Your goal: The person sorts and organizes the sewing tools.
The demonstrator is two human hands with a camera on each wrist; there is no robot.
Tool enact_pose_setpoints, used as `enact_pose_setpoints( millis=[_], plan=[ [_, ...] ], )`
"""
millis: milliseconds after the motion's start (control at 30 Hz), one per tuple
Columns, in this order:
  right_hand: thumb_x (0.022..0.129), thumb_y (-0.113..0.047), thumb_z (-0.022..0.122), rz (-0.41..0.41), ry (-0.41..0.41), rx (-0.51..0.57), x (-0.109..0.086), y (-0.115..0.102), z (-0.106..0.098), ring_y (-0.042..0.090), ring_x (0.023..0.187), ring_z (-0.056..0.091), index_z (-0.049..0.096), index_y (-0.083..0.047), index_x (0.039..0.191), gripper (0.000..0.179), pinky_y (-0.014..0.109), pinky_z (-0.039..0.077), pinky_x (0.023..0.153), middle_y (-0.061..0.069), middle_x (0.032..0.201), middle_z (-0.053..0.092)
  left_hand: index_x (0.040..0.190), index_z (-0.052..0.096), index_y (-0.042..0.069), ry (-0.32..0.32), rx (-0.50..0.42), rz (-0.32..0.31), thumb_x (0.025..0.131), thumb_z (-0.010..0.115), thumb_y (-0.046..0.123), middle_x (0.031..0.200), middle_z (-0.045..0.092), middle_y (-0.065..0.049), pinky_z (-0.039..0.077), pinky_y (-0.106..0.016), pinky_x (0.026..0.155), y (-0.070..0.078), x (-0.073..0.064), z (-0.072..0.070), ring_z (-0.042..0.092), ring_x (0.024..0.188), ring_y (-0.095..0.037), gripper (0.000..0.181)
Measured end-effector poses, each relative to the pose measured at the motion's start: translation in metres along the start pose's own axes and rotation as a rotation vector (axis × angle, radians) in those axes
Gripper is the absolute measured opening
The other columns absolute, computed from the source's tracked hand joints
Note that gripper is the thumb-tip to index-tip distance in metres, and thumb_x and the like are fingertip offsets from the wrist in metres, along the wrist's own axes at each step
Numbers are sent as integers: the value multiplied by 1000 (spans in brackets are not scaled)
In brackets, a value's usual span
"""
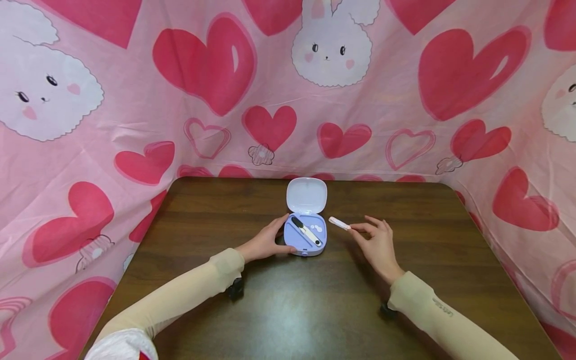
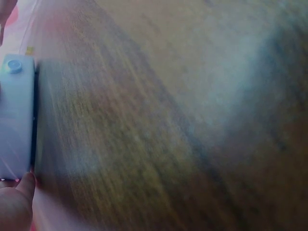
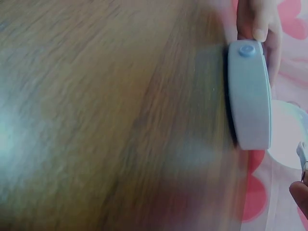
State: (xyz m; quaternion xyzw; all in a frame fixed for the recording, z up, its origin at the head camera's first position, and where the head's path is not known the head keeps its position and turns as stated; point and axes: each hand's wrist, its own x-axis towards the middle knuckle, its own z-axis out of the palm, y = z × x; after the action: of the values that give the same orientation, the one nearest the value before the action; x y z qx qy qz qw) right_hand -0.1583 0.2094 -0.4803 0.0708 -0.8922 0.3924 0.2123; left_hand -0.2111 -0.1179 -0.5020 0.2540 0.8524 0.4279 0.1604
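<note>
A lilac hinged case (image 1: 305, 252) sits on the table with its pale lid (image 1: 307, 195) raised at the back. My left hand (image 1: 265, 242) grips its left side, thumb at the front corner and fingers farther back. Inside, a black-and-white slim tool (image 1: 308, 232) lies diagonally, beside small white round shapes (image 1: 317, 228). To the right of the case, my right hand (image 1: 375, 245) pinches one end of a slim white-and-pink tool (image 1: 339, 223) between thumb and fingertip. In the right wrist view, the case's front button (image 3: 247, 50) shows, and the slim tool is partly cut off at the edge.
The dark wooden table (image 1: 288, 300) reaches to a pink curtain (image 1: 279, 95) with hearts and rabbits, which hangs behind and at both sides. Dark wrist devices sit under both sleeves, such as the left one (image 1: 235, 289).
</note>
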Motion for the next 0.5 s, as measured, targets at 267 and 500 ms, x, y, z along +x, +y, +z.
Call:
enact_pose_setpoints(
  millis=[267, 500],
  plan=[
    [86, -9, 85, 34, -36, 19, 1, -7, 8, 42, 128, 56, 82, -3, 99, 15, 64, 17, 121, 16, 95, 79, 166, 19, 3, -2, 6, -3, 88, 86, 34, 166, 31, -18, 35, -48, 122, 0, -1, 0, 36, 150, -33, 107],
    [87, -11, 85, 44, -67, 27, 2, -14, 12, 41, 130, 55, 82, -3, 101, 16, 64, 16, 122, 16, 98, 79, 166, 19, 5, -5, 9, -8, 88, 86, 35, 166, 31, -18, 34, -49, 122, 0, -1, -1, 36, 151, -33, 107]
  ],
)
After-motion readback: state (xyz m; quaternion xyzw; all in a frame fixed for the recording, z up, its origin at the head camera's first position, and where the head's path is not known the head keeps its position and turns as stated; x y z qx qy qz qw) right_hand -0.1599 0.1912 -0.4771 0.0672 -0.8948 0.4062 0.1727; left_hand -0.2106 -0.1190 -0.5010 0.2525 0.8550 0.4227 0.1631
